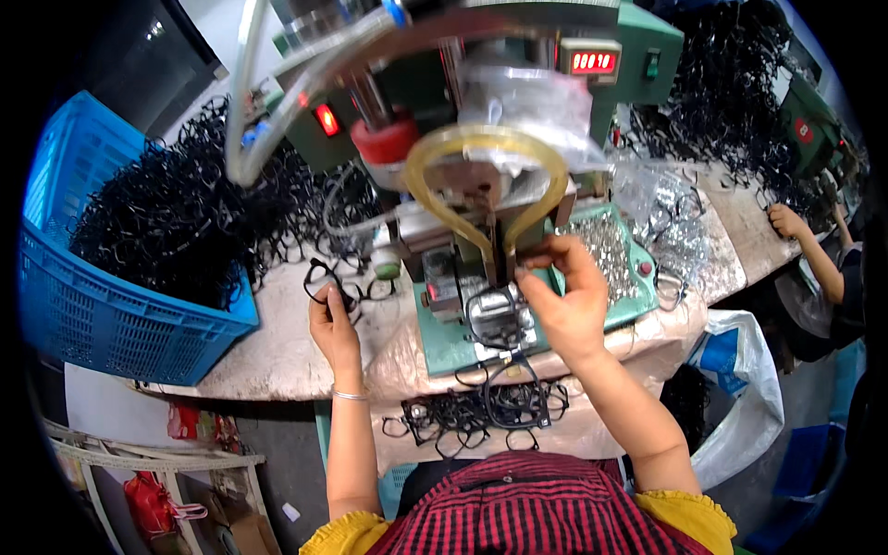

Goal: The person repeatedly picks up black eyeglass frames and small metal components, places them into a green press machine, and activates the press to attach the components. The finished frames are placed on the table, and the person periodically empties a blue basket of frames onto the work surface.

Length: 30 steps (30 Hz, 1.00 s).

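Observation:
My left hand pinches a black eyeglass frame just above the table, left of the bench machine. My right hand is at the machine's work point, thumb and fingers drawn together beside the narrow upright tool. Whatever is between those fingers is too small to make out. Under the tool, another dark eyeglass frame rests at the metal fixture. A curved yellowish tube loops in front of the machine. Small shiny metal parts fill a green tray to the right of my right hand.
A blue crate heaped with black frames stands at the left, with more piled behind. Several frames lie on the covered surface before my lap. A white sack hangs at right. Farther right, a co-worker's hand rests by another machine.

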Available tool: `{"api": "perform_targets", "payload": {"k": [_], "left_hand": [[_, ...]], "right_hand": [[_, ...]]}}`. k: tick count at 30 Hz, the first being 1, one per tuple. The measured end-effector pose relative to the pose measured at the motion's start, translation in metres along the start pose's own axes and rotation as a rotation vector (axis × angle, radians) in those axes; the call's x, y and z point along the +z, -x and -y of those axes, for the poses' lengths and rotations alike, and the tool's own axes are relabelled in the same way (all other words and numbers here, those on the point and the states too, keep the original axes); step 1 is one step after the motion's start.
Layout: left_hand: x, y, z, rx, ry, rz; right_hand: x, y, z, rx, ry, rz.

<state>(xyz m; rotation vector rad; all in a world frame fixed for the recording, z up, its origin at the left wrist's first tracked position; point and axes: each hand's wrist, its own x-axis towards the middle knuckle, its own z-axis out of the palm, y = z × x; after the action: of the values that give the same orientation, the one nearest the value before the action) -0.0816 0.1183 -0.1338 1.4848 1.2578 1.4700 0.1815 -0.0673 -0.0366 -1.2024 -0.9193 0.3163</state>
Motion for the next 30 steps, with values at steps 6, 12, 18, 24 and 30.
{"api": "perform_targets", "payload": {"k": [6, 12, 18, 24, 30], "left_hand": [[0.025, 0.041, -0.186, 0.643, 0.590, 0.523], [0.041, 0.034, -0.194, 0.784, 0.526, 0.458], [0.049, 0.076, -0.178, 1.071, 0.103, 0.757], [0.062, 0.079, -0.167, 1.135, 0.035, 0.790], [0.053, 0.089, -0.168, 1.068, -0.023, 0.778]], "right_hand": [[-0.002, -0.006, 0.014, 0.144, -0.158, 0.045], [0.006, 0.010, 0.051, 0.248, -0.239, 0.095], [-0.076, -0.012, -0.022, -0.061, 0.954, 0.048], [-0.109, 0.001, -0.068, -0.183, 0.971, -0.050], [-0.088, -0.029, -0.072, -0.466, 1.074, 0.285]]}}
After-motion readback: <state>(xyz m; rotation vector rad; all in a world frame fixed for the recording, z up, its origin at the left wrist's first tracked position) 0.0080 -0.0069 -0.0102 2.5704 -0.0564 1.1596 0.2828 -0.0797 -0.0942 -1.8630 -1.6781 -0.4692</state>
